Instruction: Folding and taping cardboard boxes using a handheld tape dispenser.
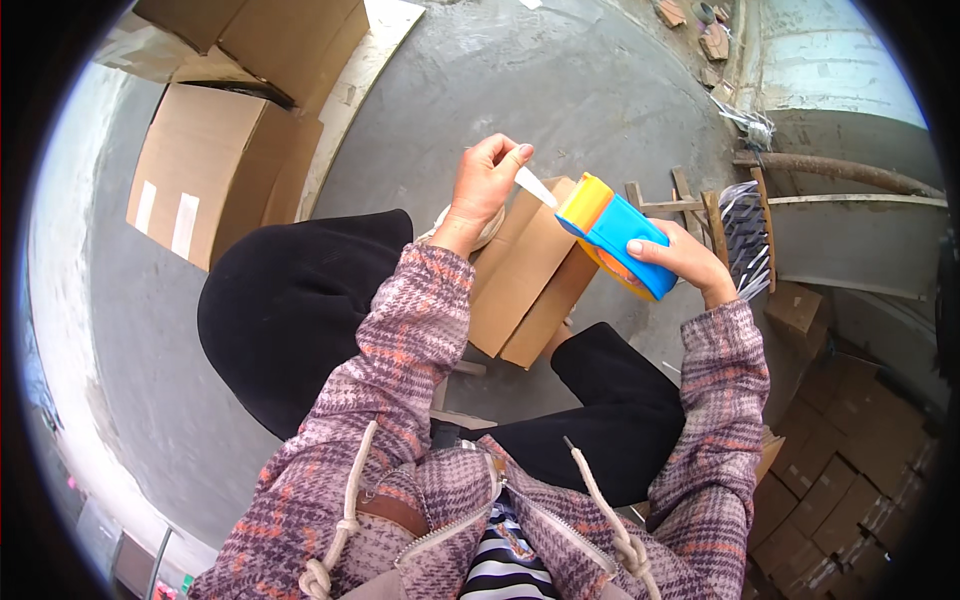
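My right hand (688, 258) grips a blue and yellow tape dispenser (628, 232), thumb on its blue side. A whitish strip of tape (538, 188) runs from the yellow end of the dispenser to my left hand (484, 182). The strip's free end is pinched between my left thumb and fingers. Below both hands a brown cardboard box (512, 268) sits between my knees, with a long seam along its upper face. The dispenser hides part of the box's right side.
Larger cardboard boxes (195, 165) stand at the far left, one with white tape strips. Flattened or stacked cardboard (835, 470) fills the lower right. A wooden frame (716, 225) with dark and white strips stands on the right. Bricks (713, 42) lie at the far wall.
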A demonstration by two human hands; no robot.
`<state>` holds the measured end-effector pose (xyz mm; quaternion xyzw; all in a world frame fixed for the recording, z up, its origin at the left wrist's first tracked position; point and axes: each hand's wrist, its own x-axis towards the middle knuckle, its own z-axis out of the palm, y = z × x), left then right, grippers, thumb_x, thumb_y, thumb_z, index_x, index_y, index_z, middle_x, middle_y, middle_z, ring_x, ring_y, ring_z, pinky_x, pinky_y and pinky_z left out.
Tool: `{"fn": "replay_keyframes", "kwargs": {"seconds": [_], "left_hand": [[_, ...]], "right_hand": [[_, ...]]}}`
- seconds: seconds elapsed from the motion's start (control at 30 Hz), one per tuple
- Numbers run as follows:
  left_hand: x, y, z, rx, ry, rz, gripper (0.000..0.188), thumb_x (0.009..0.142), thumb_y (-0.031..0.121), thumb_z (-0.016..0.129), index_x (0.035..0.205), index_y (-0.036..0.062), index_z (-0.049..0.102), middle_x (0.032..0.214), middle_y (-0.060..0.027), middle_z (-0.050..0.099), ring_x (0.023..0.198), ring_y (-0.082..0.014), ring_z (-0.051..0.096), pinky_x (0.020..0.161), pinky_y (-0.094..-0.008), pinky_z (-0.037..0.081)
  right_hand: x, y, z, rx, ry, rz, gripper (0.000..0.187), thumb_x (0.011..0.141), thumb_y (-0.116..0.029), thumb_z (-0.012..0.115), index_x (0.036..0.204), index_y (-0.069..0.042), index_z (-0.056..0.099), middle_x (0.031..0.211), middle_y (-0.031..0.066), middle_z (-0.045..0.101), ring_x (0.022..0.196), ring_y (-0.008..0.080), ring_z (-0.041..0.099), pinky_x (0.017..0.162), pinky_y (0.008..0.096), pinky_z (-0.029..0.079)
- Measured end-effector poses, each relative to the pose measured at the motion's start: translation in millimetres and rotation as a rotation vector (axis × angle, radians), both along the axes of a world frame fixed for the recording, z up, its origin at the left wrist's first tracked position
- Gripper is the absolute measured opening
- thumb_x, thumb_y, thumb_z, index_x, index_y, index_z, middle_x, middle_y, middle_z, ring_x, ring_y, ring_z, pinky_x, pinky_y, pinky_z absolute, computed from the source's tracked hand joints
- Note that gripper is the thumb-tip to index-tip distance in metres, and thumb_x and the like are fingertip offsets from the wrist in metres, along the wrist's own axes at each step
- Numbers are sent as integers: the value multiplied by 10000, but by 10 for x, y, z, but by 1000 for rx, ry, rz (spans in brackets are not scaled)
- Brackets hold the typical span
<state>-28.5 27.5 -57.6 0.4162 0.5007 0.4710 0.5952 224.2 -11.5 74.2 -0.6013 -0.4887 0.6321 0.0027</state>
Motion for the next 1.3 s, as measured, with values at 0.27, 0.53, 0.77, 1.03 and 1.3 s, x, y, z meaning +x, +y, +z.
{"fn": "replay_keyframes", "kwargs": {"seconds": [0.27, 0.53, 0.77, 1.03, 1.3], "left_hand": [[47, -170, -456, -33, 79, 71, 234, 851, 214, 645, 729, 22, 593, 607, 29, 533, 576, -61, 433, 531, -250, 374], [160, -121, -108, 42, 43, 195, 207, 877, 199, 616, 786, 15, 590, 624, 28, 549, 582, -45, 433, 532, -230, 376], [-25, 9, 555, -43, -260, 222, 200, 910, 221, 589, 820, 42, 590, 655, 56, 490, 556, -29, 373, 526, -201, 351], [192, -557, 261, -731, -977, -13, 219, 901, 278, 599, 931, 74, 528, 700, 43, 427, 574, -48, 420, 765, -378, 511], [306, -747, -4, -652, -941, 123, 193, 917, 256, 572, 881, 86, 487, 678, 42, 408, 565, -49, 416, 836, -451, 517]], "right_hand": [[85, -67, -7, -12, -145, 82, 648, 731, -519, 673, 1058, 34, 596, 870, 84, 620, 784, 128, 575, 711, 272, 469], [140, -102, 240, 5, -50, -19, 658, 724, -498, 687, 1090, 39, 582, 901, 91, 629, 797, 134, 590, 718, 264, 476], [-11, -119, 678, -44, 239, -236, 731, 691, -476, 715, 1148, 63, 525, 913, 105, 628, 774, 132, 618, 689, 239, 514], [271, -346, 123, -31, 298, -291, 627, 734, -452, 663, 1076, 54, 522, 789, 101, 623, 670, 161, 616, 674, 265, 506], [157, -343, -98, 60, 208, -258, 653, 744, -487, 658, 1096, 46, 518, 835, 67, 614, 705, 130, 603, 691, 259, 503]]}}
